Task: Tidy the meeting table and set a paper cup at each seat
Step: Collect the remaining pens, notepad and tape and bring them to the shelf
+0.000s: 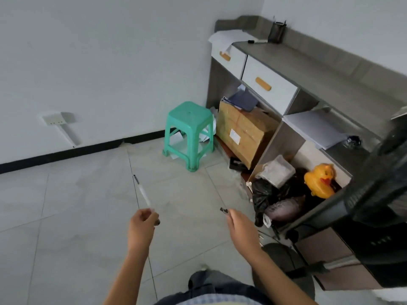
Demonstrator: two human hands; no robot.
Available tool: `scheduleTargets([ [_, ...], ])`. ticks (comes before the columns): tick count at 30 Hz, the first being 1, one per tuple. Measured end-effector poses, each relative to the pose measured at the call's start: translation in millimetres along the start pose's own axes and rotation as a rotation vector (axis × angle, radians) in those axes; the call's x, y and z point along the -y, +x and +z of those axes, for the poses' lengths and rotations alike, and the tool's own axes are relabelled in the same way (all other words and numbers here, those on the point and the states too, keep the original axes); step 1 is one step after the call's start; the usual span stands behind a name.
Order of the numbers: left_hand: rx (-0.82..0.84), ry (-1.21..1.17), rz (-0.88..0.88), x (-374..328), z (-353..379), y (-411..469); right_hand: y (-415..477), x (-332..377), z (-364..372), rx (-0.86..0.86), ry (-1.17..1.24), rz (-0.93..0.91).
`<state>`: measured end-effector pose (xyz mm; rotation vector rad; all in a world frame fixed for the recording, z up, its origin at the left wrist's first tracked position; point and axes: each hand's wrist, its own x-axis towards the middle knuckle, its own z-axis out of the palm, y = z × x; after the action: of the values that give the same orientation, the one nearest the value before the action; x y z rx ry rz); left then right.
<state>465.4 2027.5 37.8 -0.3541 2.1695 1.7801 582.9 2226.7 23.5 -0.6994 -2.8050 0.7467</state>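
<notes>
My left hand point(142, 223) pinches a white pen point(142, 191) by its lower end, and the pen points up and away over the tiled floor. My right hand point(239, 223) grips a small dark object point(224, 210), perhaps a pen or its cap; only the tip shows past my fingers. On the grey desk point(308, 67) at the upper right stand a dark pen holder point(276, 31) and a loose marker point(256, 41). No paper cup and no meeting table are in view.
A green plastic stool point(189, 130) stands by the wall with papers under it. Under the desk sit a cardboard box point(244, 133), a black bag, a clear container and a yellow duck toy point(320, 180). A black mesh chair point(378, 188) fills the right edge.
</notes>
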Motion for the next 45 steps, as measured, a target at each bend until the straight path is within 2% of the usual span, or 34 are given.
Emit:
scheduleTargets([
  [3,-0.064,-0.059,0.015,-24,26,28,59,-3,-8,-0.025,-0.119,-0.082],
  [8,-0.036,0.048,-0.094,-19,68,50,108,-13,3,0.204,-0.101,-0.144],
  [11,-0.09,0.035,-0.129,-28,70,78,142,-17,7,0.192,-0.08,-0.117],
  [15,-0.266,-0.099,-0.15,-48,55,145,197,-20,12,0.223,-0.073,-0.085],
  [19,-0.35,-0.15,-0.222,-63,58,218,258,-20,17,0.161,-0.005,-0.015],
  [22,-0.273,-0.124,-0.216,-95,79,272,307,-14,16,0.136,-0.02,0.035],
  [30,-0.007,0.049,-0.007,-200,149,390,423,15,27,0.088,-0.011,0.131],
  [34,0.106,0.134,-0.05,-208,187,417,444,7,24,0.077,-0.028,0.215],
  [37,0.172,0.166,-0.08,-210,217,431,462,-11,15,0.013,-0.023,0.32],
  [41,0.211,0.217,-0.05,-234,266,465,512,-32,-5,-0.083,0.038,0.357],
  [45,0.21,0.228,0.045,-277,322,502,598,-34,-47,-0.252,0.19,0.269],
])
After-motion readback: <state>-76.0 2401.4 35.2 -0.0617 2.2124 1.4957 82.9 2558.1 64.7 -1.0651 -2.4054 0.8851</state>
